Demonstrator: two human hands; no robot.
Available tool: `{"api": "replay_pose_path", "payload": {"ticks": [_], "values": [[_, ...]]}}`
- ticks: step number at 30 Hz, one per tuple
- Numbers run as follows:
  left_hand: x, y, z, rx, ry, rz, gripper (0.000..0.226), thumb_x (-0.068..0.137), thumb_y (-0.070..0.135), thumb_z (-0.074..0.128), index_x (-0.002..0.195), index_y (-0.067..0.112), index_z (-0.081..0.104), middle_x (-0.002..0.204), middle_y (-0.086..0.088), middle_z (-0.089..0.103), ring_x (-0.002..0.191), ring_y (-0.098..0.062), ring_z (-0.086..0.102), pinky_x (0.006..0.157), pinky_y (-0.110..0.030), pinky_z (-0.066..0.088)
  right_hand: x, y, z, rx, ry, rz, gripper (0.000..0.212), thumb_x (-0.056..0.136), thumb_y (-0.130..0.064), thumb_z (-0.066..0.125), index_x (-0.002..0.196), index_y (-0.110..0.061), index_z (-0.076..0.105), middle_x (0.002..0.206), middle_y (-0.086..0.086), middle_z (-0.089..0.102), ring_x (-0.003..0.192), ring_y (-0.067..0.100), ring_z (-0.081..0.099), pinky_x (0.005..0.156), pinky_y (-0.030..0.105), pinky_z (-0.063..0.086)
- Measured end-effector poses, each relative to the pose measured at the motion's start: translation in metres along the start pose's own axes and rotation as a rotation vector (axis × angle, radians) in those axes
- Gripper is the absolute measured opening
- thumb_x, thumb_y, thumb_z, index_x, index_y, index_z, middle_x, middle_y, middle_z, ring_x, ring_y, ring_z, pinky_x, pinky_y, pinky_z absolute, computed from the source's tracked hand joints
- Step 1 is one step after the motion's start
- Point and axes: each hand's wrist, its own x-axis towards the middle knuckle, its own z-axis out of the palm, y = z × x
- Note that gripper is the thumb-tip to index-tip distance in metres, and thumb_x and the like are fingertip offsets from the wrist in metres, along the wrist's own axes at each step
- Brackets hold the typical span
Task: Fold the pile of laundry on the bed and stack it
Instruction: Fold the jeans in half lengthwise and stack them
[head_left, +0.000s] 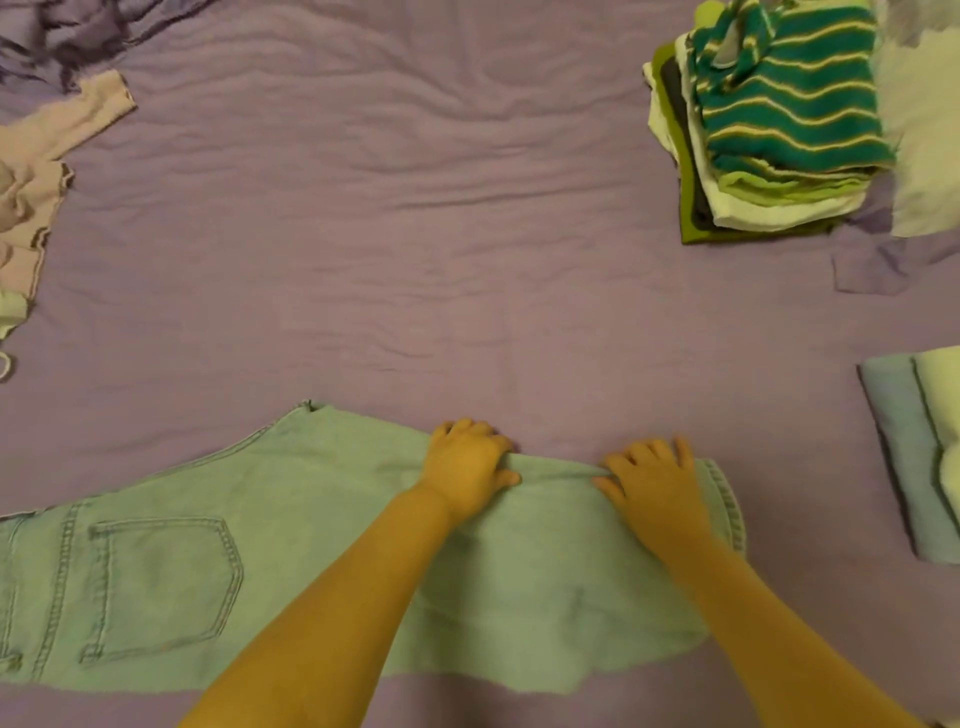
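Grip: left hand (467, 465) curled, pinching far edge of jeans (322, 561); right hand (657, 480) flat, fingers spread, pressing same edge near hem, likely aligning legs before next fold. Bed (389, 234) carries all. Jeans lie across near side, waistband cut off at left. Folded stack (779, 140) far right, striped top uppermost. Unfolded pale garments (36, 192) far left, partly out of frame. Second folded pile (919, 457) at right edge, contents unclear.
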Motion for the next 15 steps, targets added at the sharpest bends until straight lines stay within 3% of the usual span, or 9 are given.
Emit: {"api": "replay_pose_path", "payload": {"ticks": [2, 4, 7, 11, 15], "values": [[-0.003, 0.010, -0.007, -0.073, 0.045, 0.027, 0.036, 0.089, 0.053, 0.054, 0.113, 0.028, 0.064, 0.114, 0.001, 0.058, 0.113, -0.021, 0.045, 0.097, -0.031, 0.027, -0.003, 0.009, -0.006, 0.080, 0.010, -0.011, 0.029, 0.089, -0.036, 0.058, 0.078, -0.013, 0.072, 0.081, 0.008, 0.064, 0.092, 0.034, 0.060, 0.102, 0.056, 0.031], [-0.019, 0.006, -0.023, -0.233, 0.098, 0.050, 0.031, 0.087, 0.054, 0.057, 0.093, 0.025, 0.068, 0.096, 0.003, 0.060, 0.100, -0.020, 0.049, 0.094, -0.030, 0.031, -0.009, 0.010, -0.017, 0.224, 0.049, -0.035, 0.024, 0.088, -0.032, 0.063, 0.076, -0.012, 0.070, 0.085, 0.006, 0.065, 0.099, 0.035, 0.059, 0.097, 0.058, 0.035], [-0.065, -0.021, -0.050, -0.474, 0.153, 0.092, 0.036, 0.082, 0.054, 0.063, 0.064, 0.023, 0.057, 0.072, 0.008, 0.054, 0.081, -0.015, 0.051, 0.085, -0.028, 0.039, -0.020, -0.004, -0.037, 0.359, 0.136, -0.133, 0.020, 0.079, -0.033, 0.066, 0.076, -0.013, 0.069, 0.089, 0.002, 0.067, 0.106, 0.037, 0.061, 0.089, 0.060, 0.044], [-0.130, -0.073, -0.068, -0.748, 0.140, -0.071, 0.039, 0.078, 0.050, 0.065, 0.062, 0.014, 0.062, 0.079, 0.006, 0.057, 0.085, -0.004, 0.052, 0.078, -0.009, 0.037, -0.028, -0.063, -0.039, 0.486, 0.136, -0.241, 0.016, 0.079, -0.026, 0.066, 0.081, -0.011, 0.071, 0.099, 0.004, 0.069, 0.108, 0.035, 0.060, 0.089, 0.057, 0.047], [-0.165, -0.123, -0.061, -0.920, 0.249, -0.341, 0.032, 0.085, 0.027, 0.069, 0.067, 0.003, 0.061, 0.093, 0.002, 0.058, 0.088, -0.005, 0.055, 0.076, -0.014, 0.040, -0.029, -0.154, -0.020, 0.587, 0.145, -0.271, 0.014, 0.085, -0.019, 0.064, 0.082, -0.008, 0.071, 0.114, 0.011, 0.065, 0.117, 0.034, 0.056, 0.096, 0.057, 0.043]]}}
